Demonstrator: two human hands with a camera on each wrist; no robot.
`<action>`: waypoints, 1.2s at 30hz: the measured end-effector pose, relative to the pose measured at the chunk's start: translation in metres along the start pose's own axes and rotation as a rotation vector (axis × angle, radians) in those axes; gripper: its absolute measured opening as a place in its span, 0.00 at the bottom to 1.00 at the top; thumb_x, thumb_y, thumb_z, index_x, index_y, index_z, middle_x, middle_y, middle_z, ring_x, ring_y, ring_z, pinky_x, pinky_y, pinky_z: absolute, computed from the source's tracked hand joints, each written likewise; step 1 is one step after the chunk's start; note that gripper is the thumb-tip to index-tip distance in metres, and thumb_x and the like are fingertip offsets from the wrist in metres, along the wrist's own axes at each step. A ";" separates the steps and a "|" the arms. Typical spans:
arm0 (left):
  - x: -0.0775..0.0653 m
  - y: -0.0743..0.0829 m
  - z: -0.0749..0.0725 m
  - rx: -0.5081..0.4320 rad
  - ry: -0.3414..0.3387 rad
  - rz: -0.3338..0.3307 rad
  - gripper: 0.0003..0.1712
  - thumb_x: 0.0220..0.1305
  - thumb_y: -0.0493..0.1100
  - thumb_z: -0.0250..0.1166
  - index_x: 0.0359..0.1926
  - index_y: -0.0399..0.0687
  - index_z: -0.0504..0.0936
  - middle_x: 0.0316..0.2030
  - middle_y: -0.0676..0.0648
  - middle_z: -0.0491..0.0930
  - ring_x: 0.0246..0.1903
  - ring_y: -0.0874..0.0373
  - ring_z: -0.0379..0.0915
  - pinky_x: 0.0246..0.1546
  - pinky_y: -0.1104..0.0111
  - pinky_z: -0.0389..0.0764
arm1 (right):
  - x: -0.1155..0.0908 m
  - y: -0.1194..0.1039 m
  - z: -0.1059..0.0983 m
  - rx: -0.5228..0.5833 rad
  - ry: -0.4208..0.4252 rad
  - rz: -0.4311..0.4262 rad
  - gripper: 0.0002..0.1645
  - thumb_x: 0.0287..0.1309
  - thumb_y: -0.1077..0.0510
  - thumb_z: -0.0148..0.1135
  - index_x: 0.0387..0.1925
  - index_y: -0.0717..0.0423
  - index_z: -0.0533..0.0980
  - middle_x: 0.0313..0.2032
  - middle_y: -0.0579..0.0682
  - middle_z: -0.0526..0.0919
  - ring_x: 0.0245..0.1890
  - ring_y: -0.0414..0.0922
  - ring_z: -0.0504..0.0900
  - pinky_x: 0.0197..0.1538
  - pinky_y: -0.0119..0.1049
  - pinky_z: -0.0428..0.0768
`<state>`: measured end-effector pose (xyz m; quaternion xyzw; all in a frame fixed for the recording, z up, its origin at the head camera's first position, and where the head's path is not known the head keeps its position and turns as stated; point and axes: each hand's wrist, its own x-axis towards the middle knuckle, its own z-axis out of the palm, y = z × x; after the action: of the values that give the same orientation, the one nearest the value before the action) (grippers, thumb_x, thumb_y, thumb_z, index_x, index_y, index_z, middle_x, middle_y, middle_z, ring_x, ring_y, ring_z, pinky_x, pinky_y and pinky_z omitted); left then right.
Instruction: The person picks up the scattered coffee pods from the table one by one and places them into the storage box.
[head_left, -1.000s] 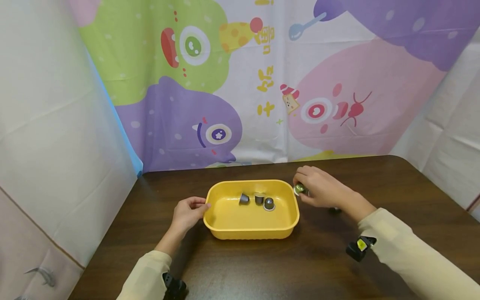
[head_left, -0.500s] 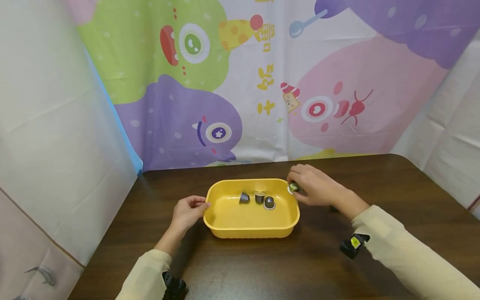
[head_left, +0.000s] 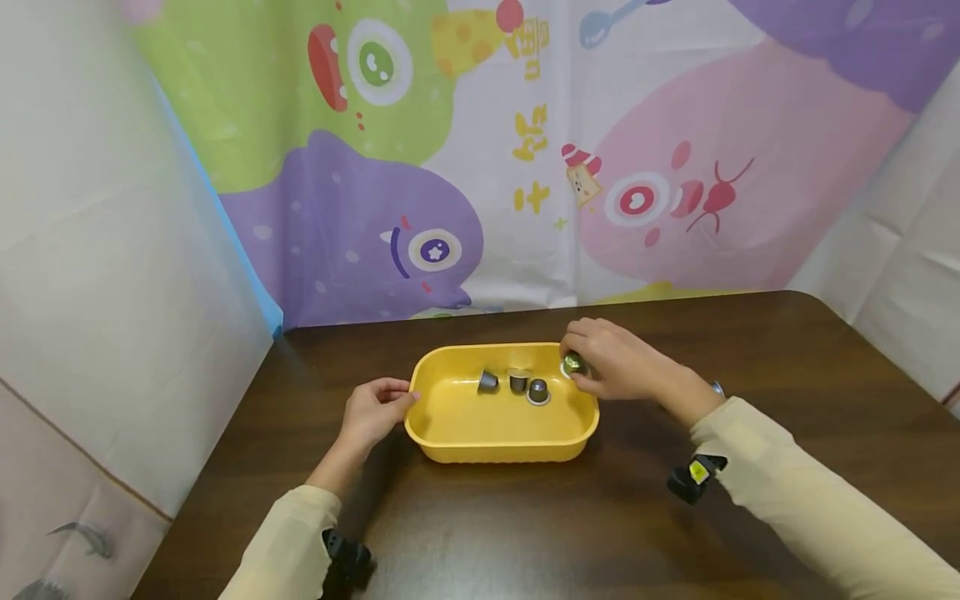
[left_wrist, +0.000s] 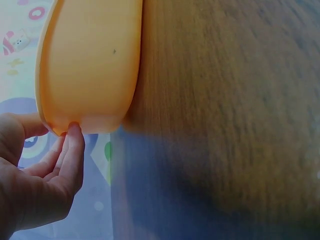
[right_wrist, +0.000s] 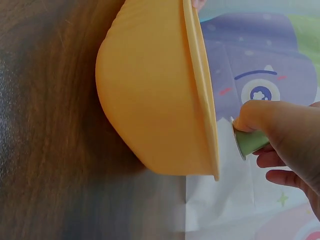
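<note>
Capsule (head_left: 573,363), green, shifted left, in right hand (head_left: 615,362)

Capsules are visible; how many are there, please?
4: the left dark capsule, middle one and right one in the yellow tray; a green capsule in the right hand. A shiny thing partly hidden by the right arm may be another.

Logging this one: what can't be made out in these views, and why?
Head: most of the small object, behind the right forearm.
Head: part of the green pod, covered by the right hand.
Left wrist: one end of the tray, cut off by the top edge.
Right wrist: the tray's inside, hidden by its wall.
</note>
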<state>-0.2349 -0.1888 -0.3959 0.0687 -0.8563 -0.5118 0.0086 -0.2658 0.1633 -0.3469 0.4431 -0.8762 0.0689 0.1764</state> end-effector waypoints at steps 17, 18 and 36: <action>-0.002 0.002 0.001 -0.008 -0.007 -0.033 0.18 0.59 0.43 0.68 0.45 0.34 0.82 0.38 0.40 0.84 0.27 0.64 0.78 0.31 0.77 0.81 | 0.010 -0.003 0.004 0.034 -0.048 0.000 0.14 0.46 0.56 0.70 0.35 0.57 0.79 0.33 0.48 0.79 0.35 0.44 0.75 0.44 0.42 0.78; -0.002 0.002 0.001 -0.010 -0.007 -0.034 0.18 0.59 0.43 0.68 0.45 0.34 0.82 0.38 0.40 0.84 0.28 0.64 0.78 0.30 0.77 0.81 | 0.012 -0.003 0.003 0.034 -0.057 0.000 0.14 0.45 0.55 0.70 0.35 0.57 0.79 0.32 0.48 0.79 0.35 0.44 0.75 0.43 0.42 0.78; -0.002 0.002 0.001 -0.013 0.001 -0.023 0.18 0.58 0.43 0.68 0.45 0.34 0.82 0.35 0.42 0.84 0.26 0.67 0.76 0.29 0.79 0.79 | 0.036 -0.008 -0.009 0.099 -0.322 0.089 0.10 0.48 0.56 0.69 0.32 0.54 0.77 0.30 0.46 0.75 0.30 0.40 0.70 0.37 0.34 0.73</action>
<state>-0.2333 -0.1870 -0.3947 0.0787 -0.8522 -0.5173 0.0034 -0.2764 0.1339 -0.3257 0.4173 -0.9075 0.0477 0.0085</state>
